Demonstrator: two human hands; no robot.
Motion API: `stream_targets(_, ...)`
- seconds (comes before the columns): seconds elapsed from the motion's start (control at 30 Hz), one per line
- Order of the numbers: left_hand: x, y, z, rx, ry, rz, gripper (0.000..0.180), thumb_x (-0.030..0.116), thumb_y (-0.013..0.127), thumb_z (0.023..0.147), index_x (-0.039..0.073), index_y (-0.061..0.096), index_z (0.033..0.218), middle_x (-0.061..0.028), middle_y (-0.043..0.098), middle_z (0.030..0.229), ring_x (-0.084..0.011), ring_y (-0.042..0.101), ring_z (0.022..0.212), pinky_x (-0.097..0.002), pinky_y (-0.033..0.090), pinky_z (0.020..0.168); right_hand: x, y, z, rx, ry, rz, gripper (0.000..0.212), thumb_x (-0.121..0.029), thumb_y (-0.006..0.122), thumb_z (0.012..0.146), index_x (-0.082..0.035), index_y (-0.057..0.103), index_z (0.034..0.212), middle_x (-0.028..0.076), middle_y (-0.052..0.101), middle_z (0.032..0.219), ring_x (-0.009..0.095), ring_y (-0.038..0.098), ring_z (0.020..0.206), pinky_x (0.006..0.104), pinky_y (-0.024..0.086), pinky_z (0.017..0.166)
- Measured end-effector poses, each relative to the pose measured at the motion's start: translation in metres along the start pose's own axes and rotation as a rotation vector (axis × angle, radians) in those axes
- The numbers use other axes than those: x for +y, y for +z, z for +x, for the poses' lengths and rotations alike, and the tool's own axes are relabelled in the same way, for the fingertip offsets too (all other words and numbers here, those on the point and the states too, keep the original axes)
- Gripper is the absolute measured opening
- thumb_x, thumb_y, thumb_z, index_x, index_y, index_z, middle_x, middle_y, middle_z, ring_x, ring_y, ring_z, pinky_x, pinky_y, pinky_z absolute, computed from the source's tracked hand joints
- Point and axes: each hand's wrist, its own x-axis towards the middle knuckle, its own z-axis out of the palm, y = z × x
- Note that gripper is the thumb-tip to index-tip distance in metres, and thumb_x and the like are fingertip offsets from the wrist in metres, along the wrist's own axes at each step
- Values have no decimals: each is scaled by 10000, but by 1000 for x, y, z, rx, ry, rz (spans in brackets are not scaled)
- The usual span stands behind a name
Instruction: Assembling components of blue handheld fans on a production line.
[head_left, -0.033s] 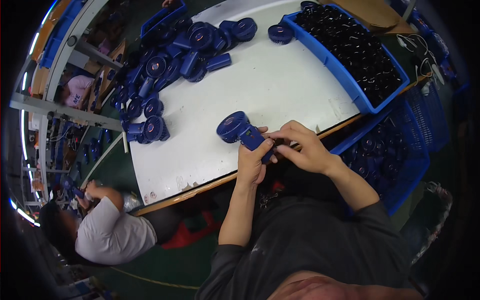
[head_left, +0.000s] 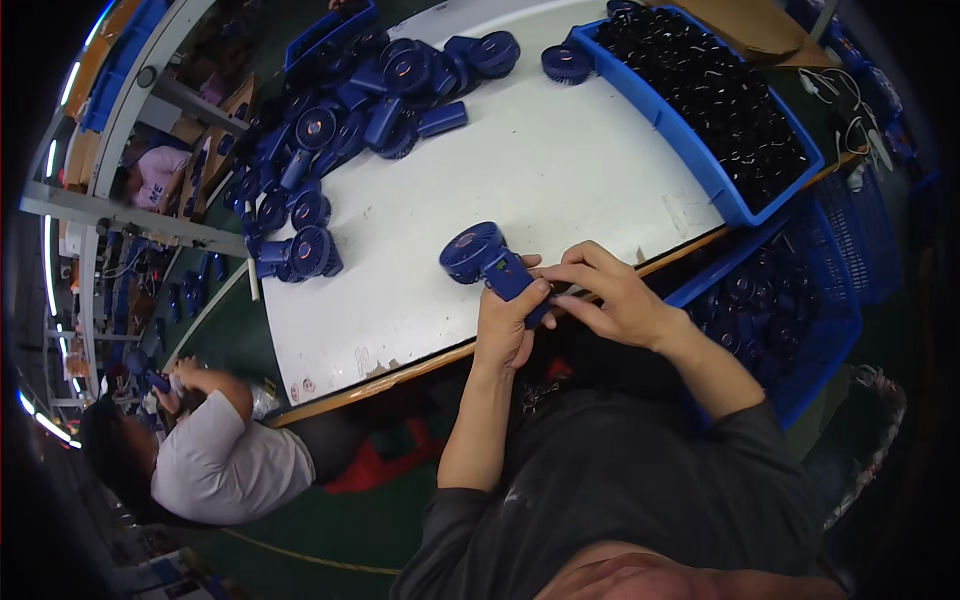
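My left hand (head_left: 508,318) is wrapped around the handle of a blue handheld fan (head_left: 508,277), thumb across it. The fan's round caged head points up and left over the near edge of the table, and a small green spot shows on the handle. At the lower end of that handle is my right hand (head_left: 615,295), its thumb and forefinger drawn together. Whatever lies between those fingertips is too small and dark to make out.
Blue fans (head_left: 385,110) lie heaped on the white table (head_left: 560,170) at far left. At far right stands a blue bin (head_left: 690,165) of small black parts. A blue crate (head_left: 790,390) with more fans sits below the table's right edge. Another person (head_left: 235,450) works at left.
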Motion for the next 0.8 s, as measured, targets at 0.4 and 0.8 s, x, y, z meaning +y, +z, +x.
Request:
stream_targets(0.4, 1, -7, -27, -290, -179, -50, 418, 292, 676, 932, 8, 530, 1202, -107, 622, 941, -175, 651, 805, -246, 551, 476, -4, 0, 42, -87, -341, -253, 282, -49, 720, 835, -20, 669, 1110, 143, 644, 971, 283, 660, 826, 363, 544, 723)
stream_targets(0.8, -14, 17, -19, 119, 18, 48, 458, 381, 420, 1025, -14, 556, 1212, -146, 633, 1187, -249, 607, 1097, -369, 451, 976, -12, 45, -1, 83, -216, -556, 747, -158, 759, 708, 46, 427, 1346, 241, 527, 1184, 415, 516, 1085, 494, 443, 949)
